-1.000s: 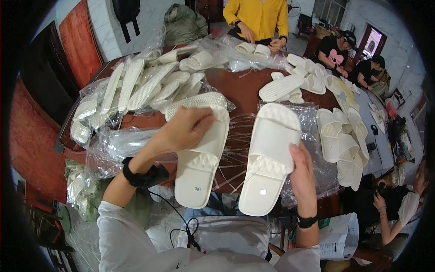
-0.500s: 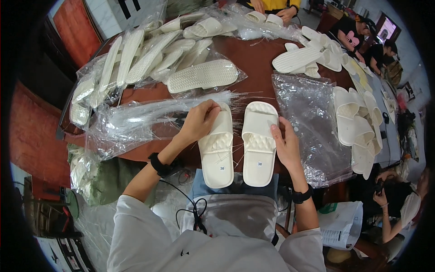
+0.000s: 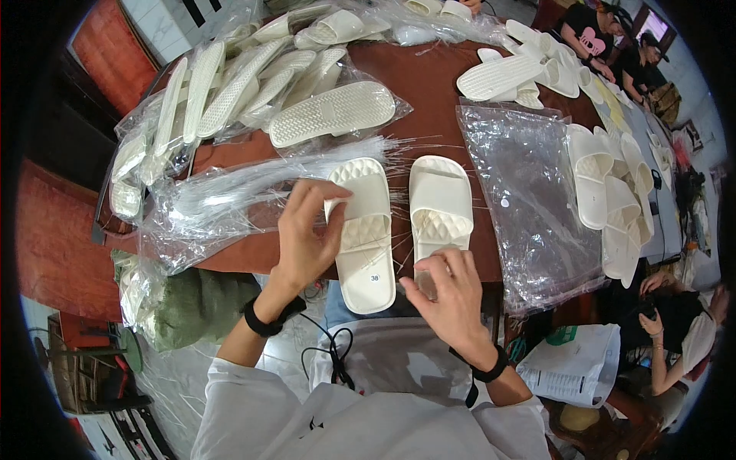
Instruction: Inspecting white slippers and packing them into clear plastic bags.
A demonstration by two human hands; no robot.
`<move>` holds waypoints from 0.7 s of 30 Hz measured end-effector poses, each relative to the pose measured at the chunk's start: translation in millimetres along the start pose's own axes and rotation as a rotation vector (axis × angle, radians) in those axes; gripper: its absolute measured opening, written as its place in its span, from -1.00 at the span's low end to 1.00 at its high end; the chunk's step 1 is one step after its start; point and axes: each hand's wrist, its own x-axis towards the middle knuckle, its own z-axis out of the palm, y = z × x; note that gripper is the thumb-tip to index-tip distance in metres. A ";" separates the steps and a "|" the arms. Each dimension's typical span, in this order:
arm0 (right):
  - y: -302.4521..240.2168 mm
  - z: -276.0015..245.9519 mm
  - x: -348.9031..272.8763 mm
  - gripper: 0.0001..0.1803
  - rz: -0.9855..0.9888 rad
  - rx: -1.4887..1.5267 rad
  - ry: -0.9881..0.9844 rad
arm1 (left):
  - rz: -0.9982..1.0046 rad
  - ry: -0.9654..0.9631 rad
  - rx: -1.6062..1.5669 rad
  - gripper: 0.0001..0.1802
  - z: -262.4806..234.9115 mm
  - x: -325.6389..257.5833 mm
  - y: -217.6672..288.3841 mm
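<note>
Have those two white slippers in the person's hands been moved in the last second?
Yes. The two white slippers were held apart, raised over the clear bags; now they lie side by side on the brown table, at its near edge.

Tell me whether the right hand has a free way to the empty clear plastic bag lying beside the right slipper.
Probably yes. The right hand rests on the heel of the right slipper, and the clear bag lies flat just to its right on the table, nothing on top of it and nothing between them.
</note>
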 end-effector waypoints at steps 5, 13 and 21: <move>-2.6 14.7 -1.0 -0.68 0.011 -0.091 -0.029 | 0.052 -0.261 -0.143 -0.67 5.3 -20.4 15.6; -1.3 19.2 -3.5 -0.72 0.017 -0.127 -0.003 | 0.237 -0.468 0.045 -0.75 33.3 -39.4 13.3; -0.4 15.8 -4.2 -0.73 0.009 -0.097 0.014 | 0.151 -0.454 0.015 -0.86 43.9 -35.9 24.4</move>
